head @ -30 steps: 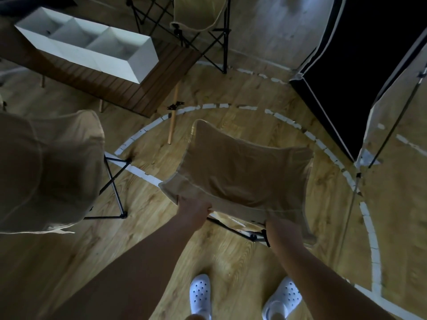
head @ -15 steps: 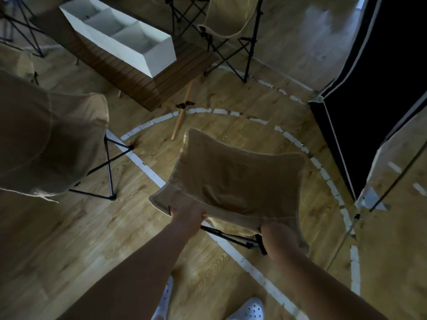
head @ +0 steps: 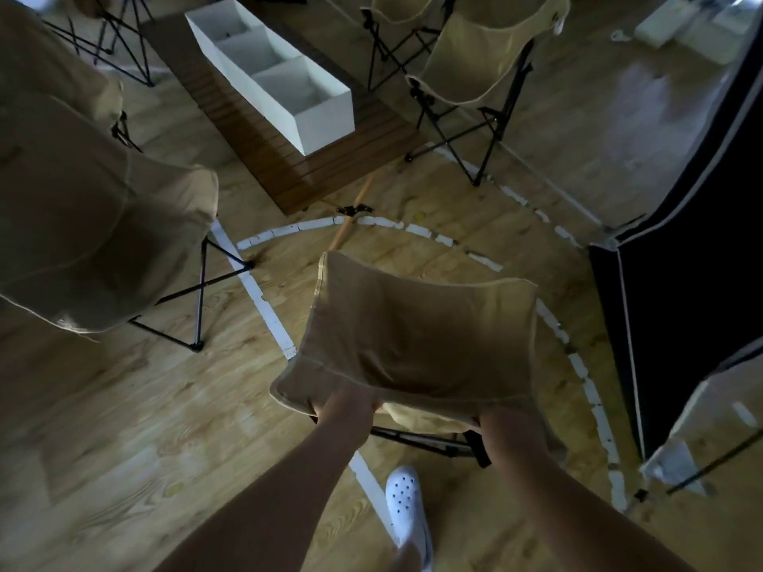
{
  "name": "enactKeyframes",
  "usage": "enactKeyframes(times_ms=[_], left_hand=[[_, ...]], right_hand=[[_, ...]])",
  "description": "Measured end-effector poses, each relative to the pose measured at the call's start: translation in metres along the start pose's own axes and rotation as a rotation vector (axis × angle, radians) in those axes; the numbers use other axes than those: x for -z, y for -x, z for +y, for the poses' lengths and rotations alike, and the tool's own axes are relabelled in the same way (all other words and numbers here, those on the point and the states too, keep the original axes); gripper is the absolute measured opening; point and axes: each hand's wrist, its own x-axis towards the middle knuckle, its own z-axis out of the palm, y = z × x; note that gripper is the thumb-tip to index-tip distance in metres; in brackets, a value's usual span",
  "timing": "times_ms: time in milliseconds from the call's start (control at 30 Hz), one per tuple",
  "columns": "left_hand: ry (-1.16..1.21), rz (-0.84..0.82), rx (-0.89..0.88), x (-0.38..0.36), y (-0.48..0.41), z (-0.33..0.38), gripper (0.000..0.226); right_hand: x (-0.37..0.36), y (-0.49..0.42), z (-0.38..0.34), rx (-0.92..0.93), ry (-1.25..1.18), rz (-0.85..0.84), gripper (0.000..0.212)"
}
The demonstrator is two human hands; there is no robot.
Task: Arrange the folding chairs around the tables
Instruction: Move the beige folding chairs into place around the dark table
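- Left hand (head: 346, 404) and right hand (head: 501, 423) both grip the near edge of a tan chair (head: 417, 336) (black frame beneath).
- Table (head: 285, 158) ahead.

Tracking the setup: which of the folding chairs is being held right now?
The tan chair nearest the camera: the left hand and right hand grip its near fabric edge; the others stand untouched.

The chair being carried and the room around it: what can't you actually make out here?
- Carried chair: its frame and feet, head view, mostly covered by its own fabric seat.
- Left hand and right hand: fingers, curled under the fabric edge.
- Slatted table: far end, cut off by the top edge.
- Chair on the left: cropped by the left edge.
- White items, top right: blurred.
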Motion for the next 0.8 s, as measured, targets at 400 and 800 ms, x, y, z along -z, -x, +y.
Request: enactKeyframes(times_ms=[400, 800], left_hand=[[0.103, -0.066, 0.176, 0.018, -0.057, 0.102, 0.024], [0.196, 0.017, 0.331, 0.045, -0.104, 0.186, 0.029]], right_hand=[[0.068, -0.125, 0.078, 0.045, 0.021, 0.052, 0.026], [0.131, -0.222, 0.117, 0.258, 0.174, 0.023, 0.024]])
